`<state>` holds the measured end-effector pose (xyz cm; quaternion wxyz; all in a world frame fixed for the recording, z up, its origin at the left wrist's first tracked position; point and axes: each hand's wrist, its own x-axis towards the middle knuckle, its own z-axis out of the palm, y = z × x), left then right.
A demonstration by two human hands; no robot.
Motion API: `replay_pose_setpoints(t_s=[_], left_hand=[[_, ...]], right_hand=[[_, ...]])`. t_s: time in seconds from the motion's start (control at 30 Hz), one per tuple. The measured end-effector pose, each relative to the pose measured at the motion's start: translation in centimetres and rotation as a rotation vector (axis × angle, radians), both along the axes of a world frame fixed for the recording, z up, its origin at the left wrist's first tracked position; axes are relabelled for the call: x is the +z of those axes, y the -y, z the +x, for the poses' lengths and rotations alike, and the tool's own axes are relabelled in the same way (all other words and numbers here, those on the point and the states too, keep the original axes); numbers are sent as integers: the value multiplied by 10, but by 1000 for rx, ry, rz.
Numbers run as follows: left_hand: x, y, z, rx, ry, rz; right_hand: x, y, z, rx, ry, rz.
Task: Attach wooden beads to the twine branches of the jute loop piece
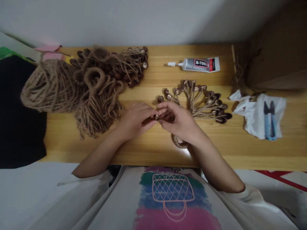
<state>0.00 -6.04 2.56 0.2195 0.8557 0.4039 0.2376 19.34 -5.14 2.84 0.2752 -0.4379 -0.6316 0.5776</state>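
My left hand (pixel 136 120) and my right hand (pixel 178 121) meet over the table, fingertips pinched together around one small brown nutshell-like cap (pixel 156 117) with a pale inside. Beneath and beyond my right hand lies a knotted twine piece (pixel 192 102). Its cords fan out, each ending in a brown cap. A wrapped twine loop (pixel 179 142) of this piece shows below my right wrist; the part between is hidden by the hand. Left of my left hand rests a bundle of similar twine loops and tassels (pixel 96 95).
A ball of jute twine (pixel 51 88) sits at the left beside a black cloth (pixel 19 111). Toward the back lies a B-7000 glue tube (pixel 200 65). At the right, blue thread snips (pixel 270 123) rest on white plastic (pixel 254 115), near a cardboard box (pixel 278 54).
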Motion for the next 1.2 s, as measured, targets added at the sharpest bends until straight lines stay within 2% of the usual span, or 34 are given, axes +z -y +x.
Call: replay_pose_setpoints(t_s=[0.1, 0.2, 0.33, 0.43, 0.8, 1.2], left_hand=[[0, 0, 0, 2, -10, -31], [1, -1, 0, 12, -28, -28], [0, -2, 0, 15, -27, -9], [-2, -3, 0, 7, -10, -6], [-2, -2, -2, -3, -36, -45], [1, -2, -1, -13, -31, -66]], right_hand=[[7, 1, 4, 16, 55, 73], [22, 3, 11, -19, 111, 183], [43, 4, 23, -186, 74, 252], [51, 4, 32, -271, 63, 251], [45, 0, 59, -389, 109, 265], [42, -6, 64, -438, 150, 245]])
